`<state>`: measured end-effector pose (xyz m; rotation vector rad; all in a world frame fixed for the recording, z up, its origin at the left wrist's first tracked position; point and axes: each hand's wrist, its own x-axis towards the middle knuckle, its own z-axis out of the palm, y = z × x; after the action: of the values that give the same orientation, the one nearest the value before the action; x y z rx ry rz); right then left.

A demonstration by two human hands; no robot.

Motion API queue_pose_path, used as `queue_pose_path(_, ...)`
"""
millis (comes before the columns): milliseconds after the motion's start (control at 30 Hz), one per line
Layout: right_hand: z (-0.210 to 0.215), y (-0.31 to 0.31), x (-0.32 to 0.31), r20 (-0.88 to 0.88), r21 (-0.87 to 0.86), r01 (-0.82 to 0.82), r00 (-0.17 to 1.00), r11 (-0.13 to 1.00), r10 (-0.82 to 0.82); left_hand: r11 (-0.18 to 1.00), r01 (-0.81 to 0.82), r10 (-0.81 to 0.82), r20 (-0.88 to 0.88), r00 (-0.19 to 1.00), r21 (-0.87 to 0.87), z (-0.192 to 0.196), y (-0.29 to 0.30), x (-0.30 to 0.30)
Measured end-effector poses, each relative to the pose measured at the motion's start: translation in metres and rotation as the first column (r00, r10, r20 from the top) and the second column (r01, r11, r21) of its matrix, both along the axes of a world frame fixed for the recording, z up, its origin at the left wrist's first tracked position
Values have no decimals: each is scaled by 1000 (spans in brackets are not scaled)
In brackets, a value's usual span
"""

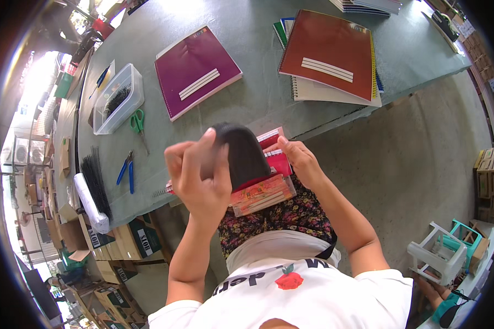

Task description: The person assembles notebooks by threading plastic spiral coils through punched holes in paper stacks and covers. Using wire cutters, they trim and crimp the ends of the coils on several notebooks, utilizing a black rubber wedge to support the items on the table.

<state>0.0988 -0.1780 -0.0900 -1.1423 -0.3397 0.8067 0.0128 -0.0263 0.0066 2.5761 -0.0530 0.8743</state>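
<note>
My left hand [195, 178] is raised over the near table edge. Its fingers are partly blurred and overlap a black rounded piece [239, 156], so I cannot tell whether they hold it. My right hand [304, 162] has its thumb and fingers closed on the edge of a red spiral-bound notebook [280, 164]. Much of the notebook is hidden behind the black piece. In front of it, above my lap, lies a clear packet with an orange patterned print [263, 194]. A wire coil end [160, 192] sticks out left of my left hand.
On the grey-green table [247, 71] lie a purple notebook [197, 71] and stacked notebooks topped by a brown one [329, 52]. At left are a clear plastic box [134, 90], green scissors [138, 120], blue-handled pliers [126, 171] and black coils [95, 181]. Stools [436, 252] stand at right.
</note>
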Motion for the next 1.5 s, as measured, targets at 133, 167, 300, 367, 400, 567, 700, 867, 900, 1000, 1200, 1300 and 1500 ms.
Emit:
queue_pose_path(133, -2, 1, 2, 58, 118, -30, 998, 993, 23, 980, 93, -129, -206, 970, -174, -4, -4, -4)
queue_pose_path(167, -3, 1, 2, 159, 140, -64, 986, 988, 41, 985, 122, -139, -134, 981, -126, 1, 10, 2)
queue_pose_path(300, 15, 1, -4, 112, 13, -48, 993, 999, 46, 929, -306, 283, -133, 950, -208, 6, 76, 41)
queue_pose_path(367, 18, -1, 0, 86, 8, -60, 995, 998, 59, 963, -267, 267, 9, 964, 33, 10, 66, 40)
queue_pose_path(400, 11, -2, -1, 147, -23, -44, 988, 999, 47, 929, -241, 212, 128, 969, 282, 12, 57, 39)
queue_pose_path(567, -8, -3, -5, 198, -68, 7, 980, 998, 6, 953, 303, -282, -334, 899, 12, -8, -15, 20)
queue_pose_path(700, -12, -11, -7, 279, -170, -10, 958, 985, 58, 955, 264, -298, -452, 841, -138, -20, -19, 19)
queue_pose_path(867, -7, -9, -8, 429, -287, 68, 901, 955, 65, 925, 251, -332, -288, 898, -286, -31, -17, 23)
queue_pose_path(900, -5, -8, -10, 430, -283, 48, 899, 958, 82, 927, 277, -348, -304, 887, -253, -36, -15, 22)
queue_pose_path(1000, 2, -10, -16, 556, -306, 152, 830, 940, 47, 915, 326, -390, -317, 865, -237, -34, -18, 18)
queue_pose_path(1200, 7, -11, -25, 706, -362, 336, 708, 869, 20, 950, 268, -296, -184, 937, -160, -35, -28, 20)
queue_pose_path(1300, 4, -16, -15, 613, -387, 176, 782, 905, 109, 943, 301, -322, -166, 932, -141, -21, -8, 16)
queue_pose_path(1500, 89, 12, 16, 522, -427, -233, 726, 874, 449, 953, -250, 302, -474, 827, 172, -9, 224, -52)
